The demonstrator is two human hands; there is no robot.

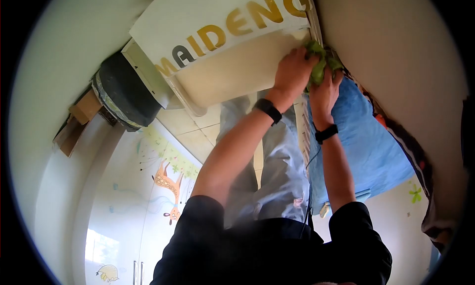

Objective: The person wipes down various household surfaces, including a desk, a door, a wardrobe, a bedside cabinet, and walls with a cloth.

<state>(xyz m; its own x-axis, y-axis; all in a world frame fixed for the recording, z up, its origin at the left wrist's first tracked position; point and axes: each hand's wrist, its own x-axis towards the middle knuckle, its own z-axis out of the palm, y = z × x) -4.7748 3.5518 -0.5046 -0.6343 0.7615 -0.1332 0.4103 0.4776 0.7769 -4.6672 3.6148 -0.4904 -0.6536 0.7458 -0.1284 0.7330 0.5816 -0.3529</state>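
A crumpled green cloth (pixel 316 62) is bunched up at the right end of the white board (pixel 222 10) with gold and dark letters on it. My left hand (pixel 295 70) comes at the cloth from the left, its fingers closed on the near side of it. Just below and to the right, my right hand (pixel 326 89) also grips the cloth, partly covering it. Both wrists wear black bands. Under the letters runs a pale, smooth panel (pixel 232 67), close to my left forearm.
Beside my right arm lies a blue padded cover (pixel 361 136), against the right wall (pixel 396 47). A dark, rounded bin-like object (pixel 128 89) and a cardboard box (pixel 85 109) stand at left. White cabinet doors (pixel 123 211) with animal drawings are lower left. Floor tiles (pixel 193 131) show past my legs.
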